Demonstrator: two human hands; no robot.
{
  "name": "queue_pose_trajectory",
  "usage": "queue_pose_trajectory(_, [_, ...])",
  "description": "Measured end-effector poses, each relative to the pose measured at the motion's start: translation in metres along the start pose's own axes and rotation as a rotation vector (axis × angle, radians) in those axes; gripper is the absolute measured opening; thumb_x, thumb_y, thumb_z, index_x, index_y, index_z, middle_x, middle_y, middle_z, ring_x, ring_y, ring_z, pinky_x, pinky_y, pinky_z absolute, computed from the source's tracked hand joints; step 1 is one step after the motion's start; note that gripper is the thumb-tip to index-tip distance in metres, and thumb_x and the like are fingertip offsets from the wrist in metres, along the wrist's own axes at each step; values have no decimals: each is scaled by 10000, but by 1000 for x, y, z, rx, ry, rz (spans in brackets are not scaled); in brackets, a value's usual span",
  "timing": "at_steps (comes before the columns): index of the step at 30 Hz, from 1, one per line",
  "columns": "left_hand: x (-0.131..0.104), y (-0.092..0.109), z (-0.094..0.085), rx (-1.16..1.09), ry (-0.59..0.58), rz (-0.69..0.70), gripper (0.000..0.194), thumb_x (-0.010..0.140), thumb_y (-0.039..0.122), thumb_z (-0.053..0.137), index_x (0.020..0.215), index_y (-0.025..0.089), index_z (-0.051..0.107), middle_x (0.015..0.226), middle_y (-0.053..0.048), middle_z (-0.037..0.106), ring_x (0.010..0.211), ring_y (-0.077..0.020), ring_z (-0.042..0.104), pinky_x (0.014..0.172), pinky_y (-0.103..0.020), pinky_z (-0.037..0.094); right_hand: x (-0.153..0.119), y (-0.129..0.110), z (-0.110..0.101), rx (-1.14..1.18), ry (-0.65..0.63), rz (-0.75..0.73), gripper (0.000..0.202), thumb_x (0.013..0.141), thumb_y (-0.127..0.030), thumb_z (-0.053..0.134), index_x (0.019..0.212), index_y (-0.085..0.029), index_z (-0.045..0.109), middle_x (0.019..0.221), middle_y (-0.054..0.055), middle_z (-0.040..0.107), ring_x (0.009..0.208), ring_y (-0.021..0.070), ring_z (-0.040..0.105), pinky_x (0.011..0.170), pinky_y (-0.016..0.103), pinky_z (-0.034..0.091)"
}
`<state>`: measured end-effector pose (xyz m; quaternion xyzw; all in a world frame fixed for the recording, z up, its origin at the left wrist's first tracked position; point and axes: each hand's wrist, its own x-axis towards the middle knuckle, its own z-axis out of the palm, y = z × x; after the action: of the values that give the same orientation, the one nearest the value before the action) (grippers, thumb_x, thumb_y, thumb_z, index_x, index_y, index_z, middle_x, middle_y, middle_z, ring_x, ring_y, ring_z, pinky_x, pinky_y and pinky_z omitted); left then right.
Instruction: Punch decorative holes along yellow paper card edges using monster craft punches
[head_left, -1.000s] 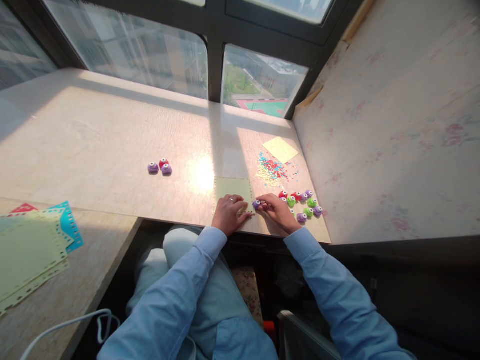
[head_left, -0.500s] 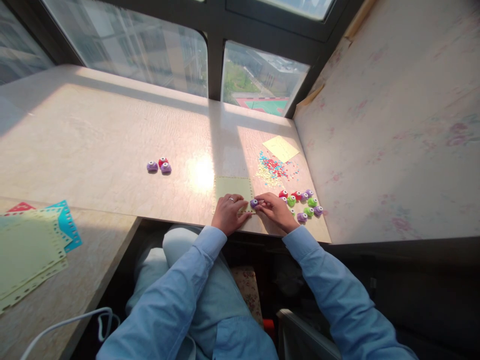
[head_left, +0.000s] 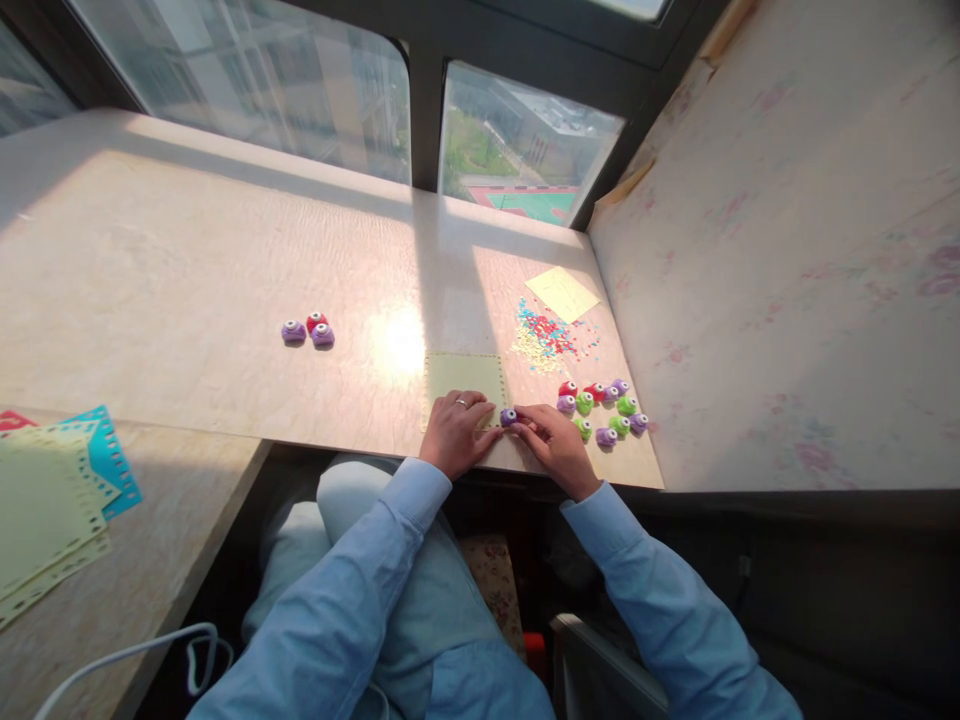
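A pale yellow-green sheet of paper (head_left: pixel 465 374) lies at the near edge of the sill, with small holes along its borders. My left hand (head_left: pixel 459 432), a ring on one finger, rests over its near part, with thumb and forefinger closed at the right side. My right hand (head_left: pixel 556 445) is closed around a small purple craft punch (head_left: pixel 508 416) at the sheet's near right edge. Fingers partly hide the punch and the corner. Just right of this hand stand several red, purple and green craft punches (head_left: pixel 606 437).
Red, blue and yellow paper bits (head_left: pixel 546 335) lie scattered beyond my right hand, beside a yellow slip (head_left: pixel 562 293). Three punches (head_left: pixel 322 336) sit left on the sill (head_left: pixel 187 270). Hole-edged sheets (head_left: pixel 45 500) lie far left. The papered wall (head_left: pixel 787 300) bounds the right.
My right hand and the purple punch have shifted slightly towards me along the sheet's right edge. My left hand stays on the paper. The camera view has moved slightly.
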<state>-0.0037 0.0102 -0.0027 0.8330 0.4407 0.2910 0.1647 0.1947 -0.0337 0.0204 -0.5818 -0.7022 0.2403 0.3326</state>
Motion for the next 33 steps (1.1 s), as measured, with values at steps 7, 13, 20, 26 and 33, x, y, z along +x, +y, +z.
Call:
queue_pose_trajectory(7, [-1, 3, -3, -17, 3, -2, 258, 858, 375, 689, 1066, 222, 691, 1114, -74, 686, 1033, -249, 590, 880, -411, 442, -11, -4, 8, -27, 106, 29, 236, 942, -361, 592, 1090, -225, 717, 1066, 68, 705, 973, 191, 662, 882, 349, 546])
queue_pose_trajectory(13, [-2, 3, -4, -29, -11, -2, 242, 862, 369, 682, 1056, 224, 690, 1125, -75, 684, 1035, -249, 588, 875, -415, 442, -8, -5, 12, -5, 148, 63, 242, 939, -381, 593, 1071, -227, 726, 1051, 76, 709, 967, 202, 666, 866, 367, 563])
queue_pose_trajectory(20, [-4, 4, -5, -46, 0, 1, 219, 881, 373, 658, 1043, 229, 690, 1141, -77, 682, 1047, -252, 588, 886, -421, 440, -9, -9, 10, -3, 162, 86, 219, 936, -361, 600, 1071, -243, 725, 1042, 68, 704, 955, 197, 662, 857, 362, 568])
queue_pose_trajectory(26, [-4, 4, -6, -63, 19, 10, 188, 897, 370, 634, 1009, 229, 691, 1141, -67, 680, 1052, -246, 583, 892, -415, 436, -11, -10, 9, -14, 165, 88, 205, 930, -331, 615, 1077, -243, 727, 1048, 58, 709, 962, 191, 670, 875, 356, 569])
queue_pose_trajectory(33, [-4, 5, -6, -55, -2, 3, 162, 902, 352, 624, 993, 235, 691, 1155, -70, 675, 1058, -249, 578, 894, -415, 437, -8, -12, 9, -2, 150, 115, 214, 926, -337, 623, 1085, -239, 728, 1047, 63, 705, 950, 183, 666, 837, 335, 570])
